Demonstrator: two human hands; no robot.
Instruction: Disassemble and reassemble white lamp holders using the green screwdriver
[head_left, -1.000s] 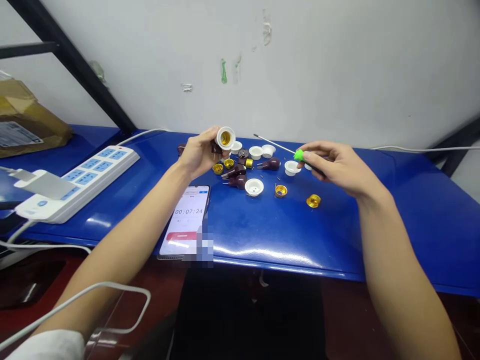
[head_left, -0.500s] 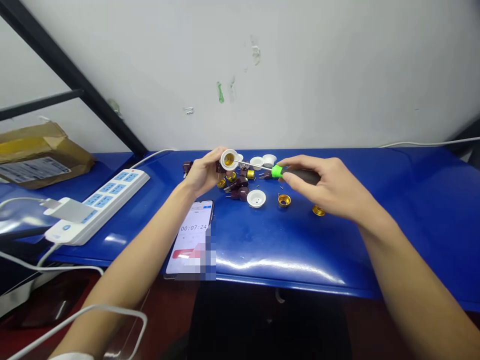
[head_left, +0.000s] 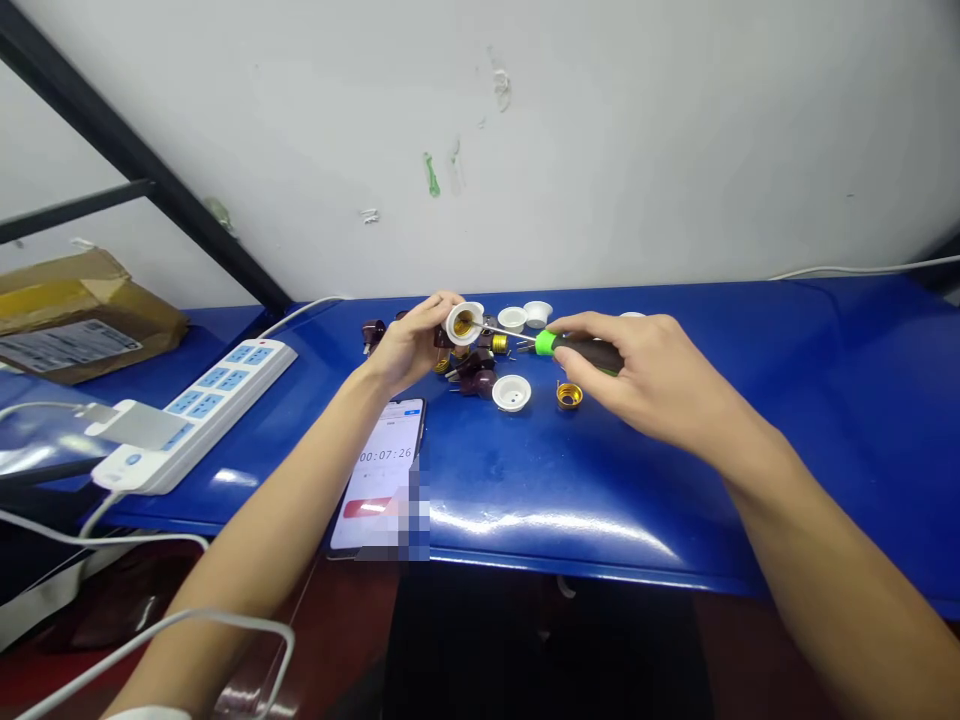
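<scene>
A lamp socket with a white rim and brass inside (head_left: 464, 324) is held up in my left hand (head_left: 411, 343), its opening turned toward the right. My right hand (head_left: 637, 370) grips a screwdriver (head_left: 546, 343) with a black and green handle; its shaft points left and the tip is inside the socket. Below them on the blue table lie a white ring-shaped cup (head_left: 511, 393) and a brass threaded shell (head_left: 569, 396). Dark brown plug bodies (head_left: 477, 382) are grouped under the socket, and two white cups (head_left: 537, 314) sit behind.
A phone showing a timer (head_left: 384, 480) lies near the front edge of the blue table (head_left: 570, 480). At the left are a white power strip (head_left: 202, 410) with a charger plugged in and a cardboard package (head_left: 82, 315). A white cable (head_left: 187, 615) crosses my left forearm.
The screwdriver and my right hand have shifted slightly left, with the tip deeper in the socket. The socket has moved slightly right. The brass piece below my right hand is now out of sight.
</scene>
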